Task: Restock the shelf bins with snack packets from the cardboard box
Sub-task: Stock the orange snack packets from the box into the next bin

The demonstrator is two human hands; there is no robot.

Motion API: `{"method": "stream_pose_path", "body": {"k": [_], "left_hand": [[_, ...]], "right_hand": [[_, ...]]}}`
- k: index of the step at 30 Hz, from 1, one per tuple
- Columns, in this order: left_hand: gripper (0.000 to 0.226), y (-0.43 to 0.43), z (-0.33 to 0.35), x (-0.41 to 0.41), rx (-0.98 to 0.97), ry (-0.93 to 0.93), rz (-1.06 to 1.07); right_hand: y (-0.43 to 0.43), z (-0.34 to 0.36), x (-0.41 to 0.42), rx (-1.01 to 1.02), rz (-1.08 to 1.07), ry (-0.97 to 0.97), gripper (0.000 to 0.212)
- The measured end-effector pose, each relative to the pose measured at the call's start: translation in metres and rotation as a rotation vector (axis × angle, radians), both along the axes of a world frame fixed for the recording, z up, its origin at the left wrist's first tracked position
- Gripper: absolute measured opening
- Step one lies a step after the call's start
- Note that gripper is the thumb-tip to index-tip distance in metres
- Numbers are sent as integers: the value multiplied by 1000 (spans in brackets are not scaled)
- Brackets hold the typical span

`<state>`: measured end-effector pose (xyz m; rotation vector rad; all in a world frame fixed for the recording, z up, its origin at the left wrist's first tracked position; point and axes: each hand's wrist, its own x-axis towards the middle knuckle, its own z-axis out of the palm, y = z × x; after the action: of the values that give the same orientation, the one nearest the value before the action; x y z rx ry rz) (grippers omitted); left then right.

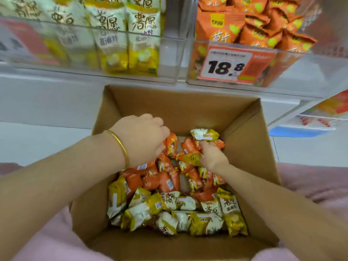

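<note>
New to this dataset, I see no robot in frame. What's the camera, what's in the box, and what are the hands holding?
There is no robot here. A person works bare-handed, and the single picture comes from a wide-angle camera worn on their head, looking forward and down.

Both arms reach into an open cardboard box. It holds loose snack packets, with orange packets toward the far side and yellow-and-white packets nearer.

The left hand, wearing a gold bangle, curls its fingers onto an orange packet. The right hand seems to pinch a yellow-and-white packet at its fingertips.

Above sit two clear shelf bins. The left bin holds the yellow-and-white kind. The right bin holds orange ones and carries a price tag reading 18.8.
</note>
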<state>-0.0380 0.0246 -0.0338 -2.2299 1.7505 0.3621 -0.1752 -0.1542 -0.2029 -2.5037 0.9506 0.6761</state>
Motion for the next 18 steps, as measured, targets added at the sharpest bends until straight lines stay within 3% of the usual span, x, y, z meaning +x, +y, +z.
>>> {"method": "stream_pose_path", "body": {"k": [5,8,10,14,18], "left_hand": [[36,10,-5,-2,36,-14,20],[39,12,-9,-5,57,7,32],[39,13,-9,-7,41,18,34],[40,10,-12,-10,73,24,42],[41,5,-14,-12,70,46,43]], "right_hand": [[19,-46,-5,-340,295,76,87],[17,-62,-3,-362,374,128,68],[13,-61,-1,-406,364,34,51],[4,-48,26,-517,405,-138,54],[-6,-51,46,-409,385,82,57]]}}
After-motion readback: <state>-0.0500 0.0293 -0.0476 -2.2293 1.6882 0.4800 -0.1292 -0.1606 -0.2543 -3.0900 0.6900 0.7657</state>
